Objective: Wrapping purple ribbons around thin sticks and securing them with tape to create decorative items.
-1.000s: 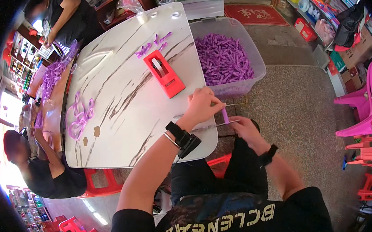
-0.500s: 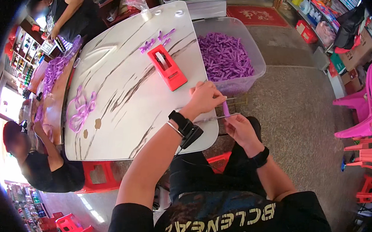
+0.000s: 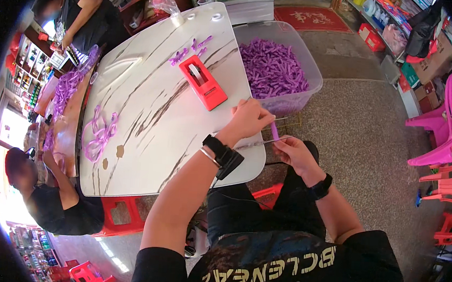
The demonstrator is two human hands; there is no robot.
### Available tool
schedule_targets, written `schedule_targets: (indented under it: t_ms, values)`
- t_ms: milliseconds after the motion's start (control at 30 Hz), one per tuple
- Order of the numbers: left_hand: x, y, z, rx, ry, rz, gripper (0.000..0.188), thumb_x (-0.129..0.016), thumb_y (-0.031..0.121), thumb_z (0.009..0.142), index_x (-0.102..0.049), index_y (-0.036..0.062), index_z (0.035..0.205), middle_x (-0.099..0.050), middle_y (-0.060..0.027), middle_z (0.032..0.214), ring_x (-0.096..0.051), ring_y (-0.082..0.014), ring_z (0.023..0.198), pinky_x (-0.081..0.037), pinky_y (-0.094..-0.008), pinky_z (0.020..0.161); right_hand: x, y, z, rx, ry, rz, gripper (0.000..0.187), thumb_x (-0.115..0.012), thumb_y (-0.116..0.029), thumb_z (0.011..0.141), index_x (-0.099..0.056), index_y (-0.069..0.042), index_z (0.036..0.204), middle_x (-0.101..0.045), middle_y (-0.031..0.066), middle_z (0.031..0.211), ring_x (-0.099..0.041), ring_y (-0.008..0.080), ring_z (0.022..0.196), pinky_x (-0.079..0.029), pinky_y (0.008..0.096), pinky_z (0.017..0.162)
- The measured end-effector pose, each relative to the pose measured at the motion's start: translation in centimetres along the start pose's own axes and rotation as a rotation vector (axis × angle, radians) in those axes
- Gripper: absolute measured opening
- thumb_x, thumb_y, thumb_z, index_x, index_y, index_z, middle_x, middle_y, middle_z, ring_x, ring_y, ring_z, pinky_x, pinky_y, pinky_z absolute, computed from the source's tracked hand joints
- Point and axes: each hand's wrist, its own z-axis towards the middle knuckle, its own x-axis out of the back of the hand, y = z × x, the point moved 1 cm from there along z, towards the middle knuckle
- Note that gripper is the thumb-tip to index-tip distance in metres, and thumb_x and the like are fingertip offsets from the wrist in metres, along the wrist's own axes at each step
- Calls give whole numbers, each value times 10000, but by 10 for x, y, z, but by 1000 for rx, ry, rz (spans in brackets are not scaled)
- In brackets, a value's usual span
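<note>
My left hand (image 3: 247, 117) is closed at the table's right edge, its fingertips pinching the upper end of a short purple ribbon strip (image 3: 275, 131). Just below and to the right, my right hand (image 3: 294, 152) is closed in a pinch at the strip's lower end. A thin, metal-looking rod (image 3: 254, 143) runs from over the table to my right fingertips. What the fingertips cover is hidden. A red tape dispenser (image 3: 204, 83) stands on the table beyond my left hand. Several small purple ribbon pieces (image 3: 178, 57) lie past the dispenser.
A clear plastic bin (image 3: 313, 92) full of short purple pieces stands against the marble-patterned table (image 3: 146, 151). Looped purple ribbon (image 3: 99, 135) lies on the table's left side. Two people (image 3: 56, 202) (image 3: 91, 13) are at a wooden counter on the left. Pink chairs (image 3: 442, 124) stand at right.
Both hands keep nearly the same pose, still around the purple strip. The right wrist has moved very slightly right. The view has shifted a little.
</note>
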Motion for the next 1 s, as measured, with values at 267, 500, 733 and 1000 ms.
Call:
schedule_targets:
  t_ms: [267, 500, 733, 1000]
  values:
    - [12, 39, -67, 304, -240, -1042, 267, -404, 278, 905, -578, 83, 961, -416, 3, 581, -388, -108, 494, -320, -246, 464, 5, -3, -4, 26, -34, -60, 116, -582, -228, 822, -571, -114, 840, -561, -41, 736, -498, 36, 642, -351, 176, 537]
    - [-18, 63, -96, 668, -293, -1906, 290, -356, 365, 913, -411, 138, 1085, -318, 27, 591, -323, -98, 535, -278, -228, 510, 5, -2, 1, -13, -69, -90, 183, -584, -243, 814, -587, -76, 887, -556, -21, 742, -497, 55, 665, -351, 186, 546]
    - [-35, 51, -88, 495, -371, -2355, 325, -367, 415, 897, -432, 120, 1015, -250, 20, 551, -264, -100, 514, -251, -230, 501, 9, -13, -2, -18, -83, -71, 213, -568, -268, 824, -602, -59, 847, -560, -18, 712, -502, 54, 628, -366, 194, 542]
    - [-34, 43, -91, 372, -451, -2486, 497, -357, 477, 880, -385, 87, 1187, -275, 12, 554, -293, -128, 537, -279, -279, 539, -5, -138, 5, 290, -203, -622, 269, -504, -271, 860, -599, -22, 823, -611, 8, 748, -541, 54, 653, -406, 158, 567]
